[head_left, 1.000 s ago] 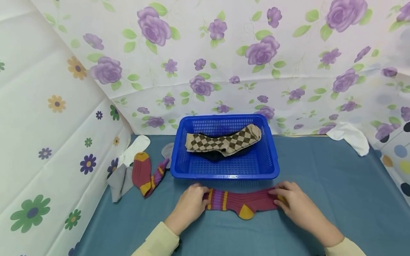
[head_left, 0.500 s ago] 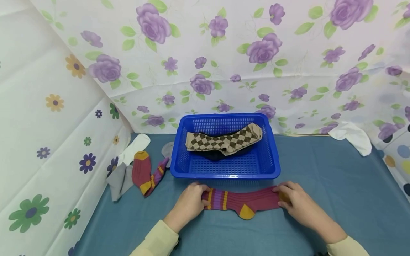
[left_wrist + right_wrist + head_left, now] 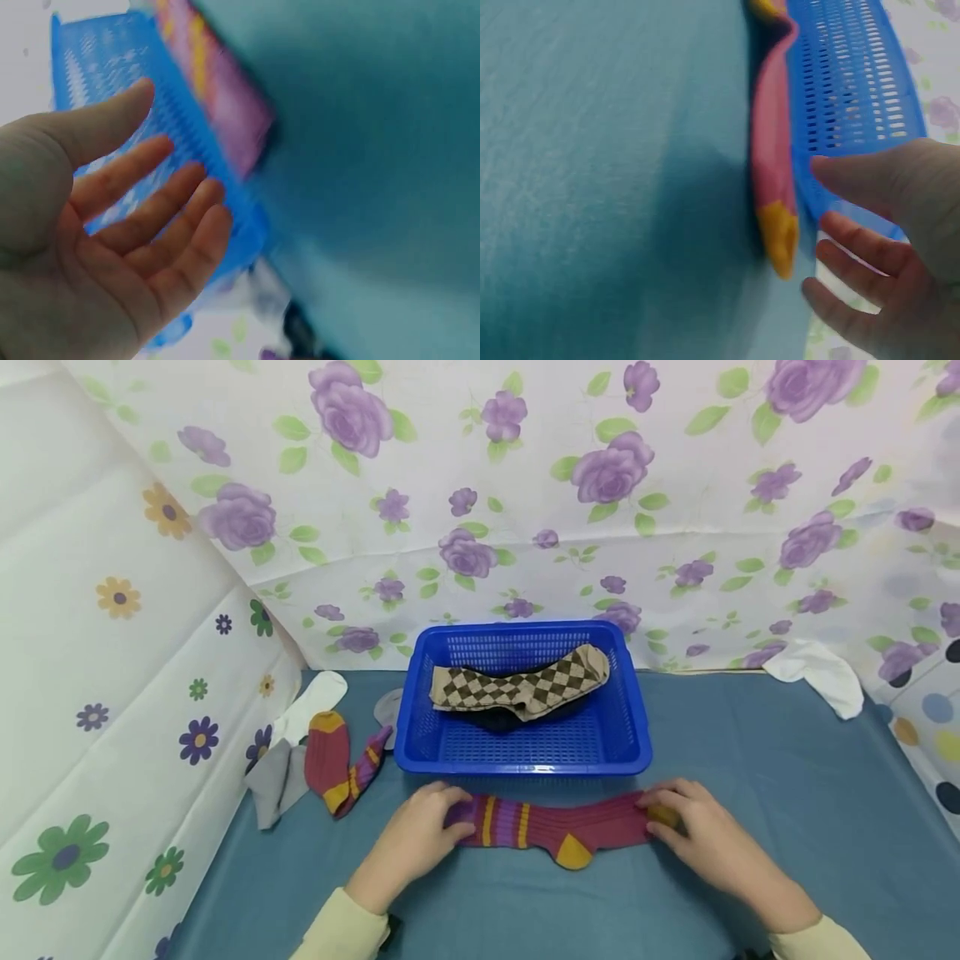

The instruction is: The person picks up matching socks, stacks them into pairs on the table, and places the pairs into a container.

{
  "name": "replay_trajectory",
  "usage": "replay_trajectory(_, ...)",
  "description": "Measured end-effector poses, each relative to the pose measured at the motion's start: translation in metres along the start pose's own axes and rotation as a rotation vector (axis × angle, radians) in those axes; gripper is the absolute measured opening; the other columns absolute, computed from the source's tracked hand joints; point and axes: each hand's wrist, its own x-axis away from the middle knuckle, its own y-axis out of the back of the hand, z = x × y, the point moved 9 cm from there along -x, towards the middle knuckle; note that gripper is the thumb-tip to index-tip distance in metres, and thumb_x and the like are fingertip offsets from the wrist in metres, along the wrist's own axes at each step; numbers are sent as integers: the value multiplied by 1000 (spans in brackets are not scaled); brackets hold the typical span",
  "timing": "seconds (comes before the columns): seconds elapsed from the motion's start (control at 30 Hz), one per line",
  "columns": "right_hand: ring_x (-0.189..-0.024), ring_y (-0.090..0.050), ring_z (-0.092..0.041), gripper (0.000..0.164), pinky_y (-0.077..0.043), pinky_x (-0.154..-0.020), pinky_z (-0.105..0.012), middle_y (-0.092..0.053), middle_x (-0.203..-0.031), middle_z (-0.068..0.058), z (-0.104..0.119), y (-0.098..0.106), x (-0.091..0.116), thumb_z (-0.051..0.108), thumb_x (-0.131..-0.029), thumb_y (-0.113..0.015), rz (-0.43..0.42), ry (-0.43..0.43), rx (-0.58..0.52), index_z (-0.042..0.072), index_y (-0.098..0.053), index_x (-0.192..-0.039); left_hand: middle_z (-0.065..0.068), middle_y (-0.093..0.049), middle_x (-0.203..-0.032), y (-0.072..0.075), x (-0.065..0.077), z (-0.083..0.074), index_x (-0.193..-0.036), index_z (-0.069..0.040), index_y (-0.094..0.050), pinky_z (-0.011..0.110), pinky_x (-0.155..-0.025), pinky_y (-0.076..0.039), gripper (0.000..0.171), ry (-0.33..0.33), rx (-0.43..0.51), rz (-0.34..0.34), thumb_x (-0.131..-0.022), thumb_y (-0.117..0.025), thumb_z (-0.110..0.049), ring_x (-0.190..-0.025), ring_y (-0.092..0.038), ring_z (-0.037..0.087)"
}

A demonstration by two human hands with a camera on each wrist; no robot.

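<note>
Your long maroon ribbed knit sock with purple and mustard bands [image 3: 555, 825] lies stretched flat on the surface, cuff toward 9 o'clock, toe toward 3, heel toward 6, so the laying-out looks done. Your left hand [image 3: 412, 837] is at the cuff end and your right hand [image 3: 705, 842] at the toe end; both wrist views show thumb and fingers loosely apart with nothing gripped. Pairing appears to be left: a matching maroon-and-mustard knit sock [image 3: 327, 760] lies bent at 10 o'clock from the flat one, well apart. At 12 o'clock, just beyond, stands the blue perforated plastic basket [image 3: 525, 769], holding a tan-and-brown diamond-patterned knit bundle [image 3: 517, 692] over black fabric [image 3: 495, 721]; that portion looks finished. Other loose pieces seem to await handling: a white fabric sock [image 3: 313, 703] at 10 o'clock, a folded grey cloth piece [image 3: 270, 783] near 9, a partly hidden grey piece [image 3: 386, 714] beside the basket, and a white sock-like piece [image 3: 825, 677] at 2. Beneath everything spreads a blue-green cloth surface [image 3: 735, 752], backed at 12 by a white sheet with purple roses [image 3: 540, 577] and flanked at 9 by a white daisy-print sheet [image 3: 127, 668].
</note>
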Motion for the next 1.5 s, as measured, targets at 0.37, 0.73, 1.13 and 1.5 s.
replay_trajectory(0.37, -123, -46, -39, 40, -39, -89, -63, -54, -131, -15, 20, 55, -4, 20, -74, -78, -269, 2, 109, 14, -67, -112, -3, -69, -86, 112, 27, 58, -99, -17, -69, 28, -69, -51, 18, 152, 179, -468, -83, -72, -23, -77, -63, 11)
replay_trajectory(0.73, -123, -43, -48, 51, -35, -88, -69, -52, -131, -23, 7, 46, -6, 43, -75, -74, -213, -124, 182, 10, -66, -114, 30, -28, -141, 85, 21, 155, -143, -12, -32, 68, -97, -30, 85, 588, -25, -343, -77, -73, -45, -126, -28, 48)
replay_trajectory(1.13, -105, -54, -37, 46, -45, -78, -58, -61, -112, -15, -1, 36, -4, 47, -80, -69, -145, -207, 149, 9, -68, -105, 34, -32, -135, 48, 4, 167, -141, -14, -41, 70, -94, -31, 80, 583, -137, -128, -77, -69, -54, -120, -28, 53)
replay_trajectory(1.5, -65, -55, -11, 21, -40, -49, -28, -64, -77, 4, 8, 36, -2, 42, -79, -71, -107, -191, 150, 21, -69, -85, 24, -68, -95, 73, 3, 157, -100, 2, -66, 53, -82, -47, 21, 462, -134, -330, -86, -63, -13, -87, -63, 41)
